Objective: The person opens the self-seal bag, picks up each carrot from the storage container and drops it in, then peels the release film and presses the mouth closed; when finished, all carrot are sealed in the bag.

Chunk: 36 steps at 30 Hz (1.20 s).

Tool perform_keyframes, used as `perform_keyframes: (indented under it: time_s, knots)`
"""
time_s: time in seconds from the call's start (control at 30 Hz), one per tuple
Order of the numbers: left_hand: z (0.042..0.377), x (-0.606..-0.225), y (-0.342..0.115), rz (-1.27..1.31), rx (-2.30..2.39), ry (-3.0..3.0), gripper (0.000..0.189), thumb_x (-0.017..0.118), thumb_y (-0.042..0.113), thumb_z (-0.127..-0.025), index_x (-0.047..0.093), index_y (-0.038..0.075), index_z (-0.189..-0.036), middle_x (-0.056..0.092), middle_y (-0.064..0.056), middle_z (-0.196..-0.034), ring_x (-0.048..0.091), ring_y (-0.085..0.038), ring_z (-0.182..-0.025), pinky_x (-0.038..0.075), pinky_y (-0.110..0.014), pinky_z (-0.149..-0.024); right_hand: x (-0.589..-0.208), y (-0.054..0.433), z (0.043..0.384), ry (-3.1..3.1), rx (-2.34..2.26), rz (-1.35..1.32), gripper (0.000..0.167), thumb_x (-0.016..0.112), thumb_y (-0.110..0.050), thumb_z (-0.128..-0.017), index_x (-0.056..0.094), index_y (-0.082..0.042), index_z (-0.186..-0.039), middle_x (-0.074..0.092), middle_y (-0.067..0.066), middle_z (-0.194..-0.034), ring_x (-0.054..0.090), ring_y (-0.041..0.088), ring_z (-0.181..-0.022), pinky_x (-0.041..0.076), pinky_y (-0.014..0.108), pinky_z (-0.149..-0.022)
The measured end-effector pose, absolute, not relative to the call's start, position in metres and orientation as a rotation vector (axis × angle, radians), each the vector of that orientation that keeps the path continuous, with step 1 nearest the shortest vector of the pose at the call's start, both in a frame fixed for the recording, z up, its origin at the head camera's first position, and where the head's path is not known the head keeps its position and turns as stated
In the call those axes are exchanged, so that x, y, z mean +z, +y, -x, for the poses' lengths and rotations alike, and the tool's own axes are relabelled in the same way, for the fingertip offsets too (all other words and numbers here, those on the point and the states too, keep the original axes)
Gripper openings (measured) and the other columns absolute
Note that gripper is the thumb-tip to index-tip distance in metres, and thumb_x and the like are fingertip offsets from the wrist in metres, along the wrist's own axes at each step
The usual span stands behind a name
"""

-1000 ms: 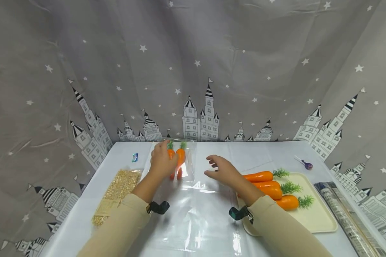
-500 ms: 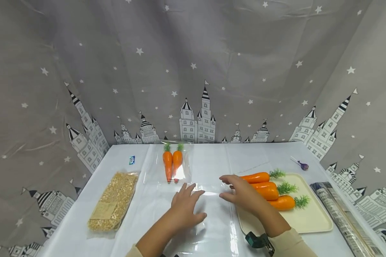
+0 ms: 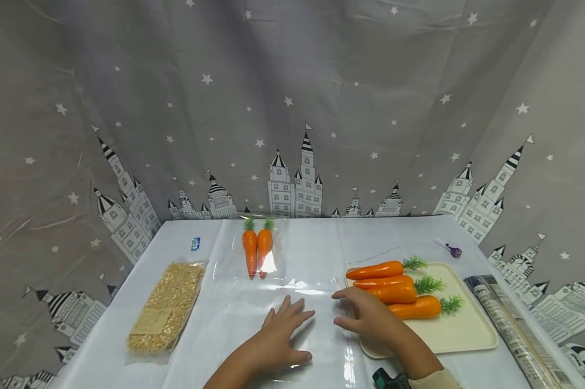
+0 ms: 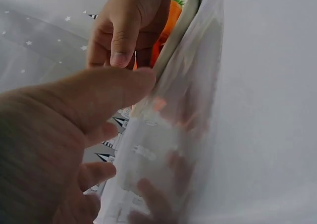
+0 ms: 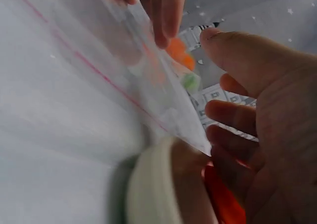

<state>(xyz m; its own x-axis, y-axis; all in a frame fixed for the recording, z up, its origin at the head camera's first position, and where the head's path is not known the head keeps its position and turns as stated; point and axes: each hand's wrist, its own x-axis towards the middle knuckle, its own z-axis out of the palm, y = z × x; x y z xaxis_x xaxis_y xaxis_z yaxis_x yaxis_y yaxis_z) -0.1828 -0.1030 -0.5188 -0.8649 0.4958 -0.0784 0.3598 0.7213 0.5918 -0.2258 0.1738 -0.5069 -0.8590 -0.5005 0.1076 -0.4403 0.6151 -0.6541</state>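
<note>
Fingers spread, my left hand point(image 3: 279, 340) is over a clear plastic bag point(image 3: 321, 356) lying at the middle front of the table. To its right, my right hand point(image 3: 370, 319) hovers by the tray's left edge, its fingers slightly bent with nothing between them. Two carrots point(image 3: 250, 248) with green tops lie in a clear plastic bag point(image 3: 279, 265) behind the left hand. Several larger carrots point(image 3: 387, 292) rest on a cream tray point(image 3: 467, 335). In the right wrist view, the plastic bag point(image 5: 99, 70) shows a pink line and lies close to both hands.
A bag of yellowish grains or flakes point(image 3: 168, 305) lies at left, below a small blue packet point(image 3: 195, 244). A lollipop point(image 3: 453, 250) lies behind the tray. Rolled clear wrapping point(image 3: 511, 329) runs along the right edge. A grey curtain point(image 3: 292, 108) hangs behind the table.
My left hand has drawn back from the bagged carrots, toward me and right, fingers spreading. The right hand has moved right and nearer to me. The bagged carrots stay in place.
</note>
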Motion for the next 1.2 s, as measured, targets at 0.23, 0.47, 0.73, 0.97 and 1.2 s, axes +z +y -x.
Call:
perform_keyframes:
  time_s: [0.23, 0.47, 0.73, 0.97, 1.2]
  knots:
    - [0.182, -0.518, -0.102, -0.623, 0.768, 2.833, 0.081, 0.086, 0.046, -0.079, 0.055, 0.022, -0.151, 0.043, -0.01, -0.164, 0.027, -0.054, -0.152, 0.022, -0.078, -0.116, -0.519, 0.171, 0.221, 2.711, -1.021, 0.799, 0.061, 0.081, -0.048, -0.089, 0.06, -0.027, -0.142, 0.06, -0.007, -0.145, 0.052, 0.024, -0.14, 0.039, 0.058, -0.119]
    - [0.181, -0.52, -0.104, -0.521, 0.649, 2.917, 0.076, 0.084, 0.052, -0.08, 0.06, 0.023, -0.147, 0.046, -0.006, -0.162, 0.033, -0.049, -0.149, 0.026, -0.078, -0.11, -0.523, 0.168, 0.215, 2.675, -0.885, 0.861, 0.087, 0.081, -0.06, -0.083, 0.047, -0.028, -0.157, 0.045, -0.002, -0.163, 0.037, 0.03, -0.154, 0.03, 0.062, -0.123]
    - [0.182, -0.521, -0.102, -0.44, 0.561, 3.002, 0.076, 0.083, 0.061, -0.079, 0.063, 0.025, -0.143, 0.05, -0.009, -0.157, 0.045, -0.043, -0.139, 0.036, -0.075, -0.102, -0.522, 0.163, 0.213, 2.695, -0.663, 0.88, 0.09, 0.073, -0.069, -0.085, 0.045, -0.026, -0.159, 0.034, -0.002, -0.171, 0.021, 0.032, -0.161, 0.023, 0.065, -0.125]
    - [0.183, -0.519, -0.102, -0.438, 0.587, 3.029, 0.079, 0.084, 0.063, -0.075, 0.065, 0.024, -0.141, 0.043, -0.013, -0.162, 0.036, -0.051, -0.144, 0.028, -0.077, -0.108, -0.52, 0.163, 0.213, 2.677, -0.61, 0.889, 0.087, 0.072, -0.068, -0.087, 0.043, -0.031, -0.16, 0.031, -0.005, -0.172, 0.018, 0.032, -0.162, 0.025, 0.068, -0.123]
    - [0.182, -0.528, -0.106, -0.564, 0.595, 2.888, 0.098, 0.077, 0.074, -0.076, 0.049, 0.027, -0.157, 0.033, -0.011, -0.171, 0.017, -0.054, -0.156, 0.012, -0.083, -0.115, -0.522, 0.162, 0.215, 2.683, -0.552, 0.898, 0.087, 0.069, -0.071, -0.087, 0.04, -0.036, -0.161, 0.03, -0.009, -0.172, 0.019, 0.031, -0.162, 0.026, 0.069, -0.122]
